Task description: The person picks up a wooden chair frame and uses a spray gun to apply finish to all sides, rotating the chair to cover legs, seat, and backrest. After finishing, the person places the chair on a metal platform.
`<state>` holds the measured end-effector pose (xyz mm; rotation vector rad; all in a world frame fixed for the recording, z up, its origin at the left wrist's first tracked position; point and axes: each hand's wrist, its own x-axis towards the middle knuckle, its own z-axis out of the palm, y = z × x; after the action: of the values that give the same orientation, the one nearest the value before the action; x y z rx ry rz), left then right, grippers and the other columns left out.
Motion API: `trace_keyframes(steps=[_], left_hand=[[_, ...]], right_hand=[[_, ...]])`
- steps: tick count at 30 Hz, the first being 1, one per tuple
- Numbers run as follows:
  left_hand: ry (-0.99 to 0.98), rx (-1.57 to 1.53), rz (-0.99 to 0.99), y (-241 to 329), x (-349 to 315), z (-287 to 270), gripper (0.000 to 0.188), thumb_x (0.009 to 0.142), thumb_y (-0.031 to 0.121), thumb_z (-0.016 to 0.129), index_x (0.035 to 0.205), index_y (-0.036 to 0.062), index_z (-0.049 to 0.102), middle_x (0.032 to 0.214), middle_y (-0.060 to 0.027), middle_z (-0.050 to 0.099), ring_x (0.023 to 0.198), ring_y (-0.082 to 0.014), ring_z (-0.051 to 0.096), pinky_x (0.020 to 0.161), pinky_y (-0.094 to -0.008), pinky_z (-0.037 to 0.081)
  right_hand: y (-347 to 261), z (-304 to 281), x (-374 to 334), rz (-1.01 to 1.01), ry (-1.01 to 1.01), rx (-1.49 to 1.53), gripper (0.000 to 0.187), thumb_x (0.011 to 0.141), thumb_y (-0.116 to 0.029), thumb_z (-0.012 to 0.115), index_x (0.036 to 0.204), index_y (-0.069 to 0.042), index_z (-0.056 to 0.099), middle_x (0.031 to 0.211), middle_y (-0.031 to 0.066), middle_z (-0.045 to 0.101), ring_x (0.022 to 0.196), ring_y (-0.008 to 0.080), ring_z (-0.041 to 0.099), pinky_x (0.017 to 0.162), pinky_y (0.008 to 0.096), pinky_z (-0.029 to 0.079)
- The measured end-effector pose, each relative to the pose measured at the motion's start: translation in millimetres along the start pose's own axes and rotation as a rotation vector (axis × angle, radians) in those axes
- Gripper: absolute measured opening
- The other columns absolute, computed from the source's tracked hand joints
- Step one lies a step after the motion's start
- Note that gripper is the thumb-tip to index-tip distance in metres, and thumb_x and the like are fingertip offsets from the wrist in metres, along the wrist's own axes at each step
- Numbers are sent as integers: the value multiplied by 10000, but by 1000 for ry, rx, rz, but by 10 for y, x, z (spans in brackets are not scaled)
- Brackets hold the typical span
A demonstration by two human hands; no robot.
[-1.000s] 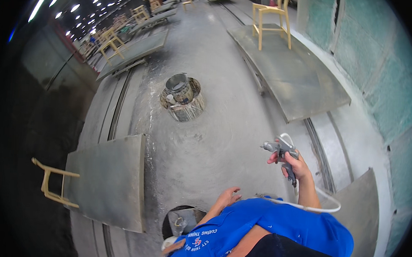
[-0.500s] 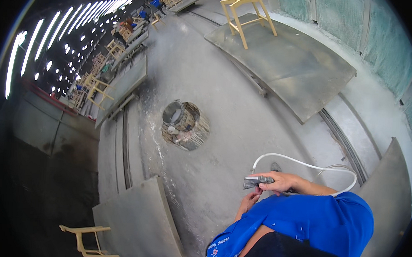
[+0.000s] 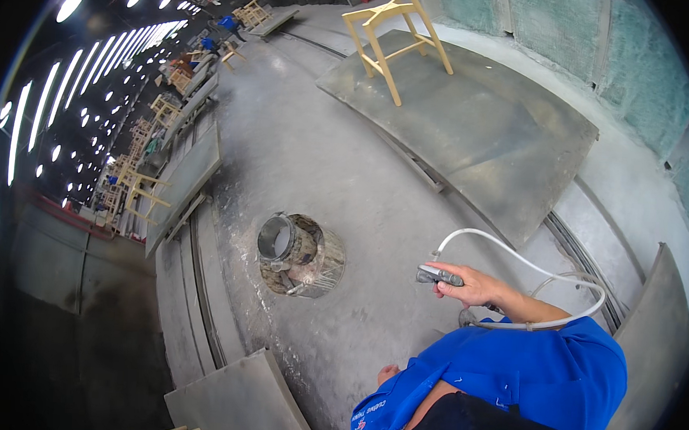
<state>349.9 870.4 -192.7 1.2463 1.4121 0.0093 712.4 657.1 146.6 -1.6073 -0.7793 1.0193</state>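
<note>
Spray gun (image 3: 440,275), grey and stubby, with curving white hose (image 3: 506,246).

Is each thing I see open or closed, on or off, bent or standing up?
Right hand: closed around the spray gun
Left hand: partly hidden, can't tell
White hose: bent
Pot: open on top
Nearest chair: upright on a platform
Ceiling lights: on

Floor (image 3: 396,194) lies open between spray gun (image 3: 439,276) and drum (image 3: 329,270); a white hose (image 3: 530,264) obstructs the right.
</note>
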Motion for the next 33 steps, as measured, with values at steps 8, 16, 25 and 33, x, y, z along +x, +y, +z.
trace_keyframes(steps=[8, 16, 25, 33], left_hand=[[-102, 18, 16, 1048, 1057, 266, 279, 976, 242, 706, 1159, 33, 694, 904, -79, 724, 843, -204, 688, 721, -343, 546], [-106, 142, 71, 2452, 2208, -413, 239, 981, 230, 692, 1122, 37, 695, 867, -76, 712, 805, -200, 681, 682, -344, 543], [-142, 293, 215, 4251, 3459, -268, 199, 988, 217, 676, 1080, 42, 697, 825, -72, 698, 763, -195, 674, 638, -345, 539], [-537, 529, 377, 5212, 4201, 1494, 274, 991, 258, 706, 1150, 36, 701, 929, -75, 732, 807, -173, 683, 701, -323, 560]], right_hand=[[-164, -175, 1046, 73, -38, -30, 700, 1035, -522, 545, 1627, -225, 318, 1034, 63, 717, 581, 137, 604, 544, 290, 535], [-759, -373, 2525, -95, 111, 15, 645, 1047, -406, 522, 1617, -177, 327, 974, 80, 678, 702, 184, 646, 624, 345, 581], [-696, -708, 3409, -116, 164, -63, 648, 1051, -400, 530, 1628, -201, 312, 1019, 119, 723, 946, 264, 686, 891, 432, 539], [-781, -1775, 4013, -82, 507, 58, 647, 1027, -371, 543, 1621, -217, 338, 945, 92, 697, 667, 196, 636, 715, 380, 551]])
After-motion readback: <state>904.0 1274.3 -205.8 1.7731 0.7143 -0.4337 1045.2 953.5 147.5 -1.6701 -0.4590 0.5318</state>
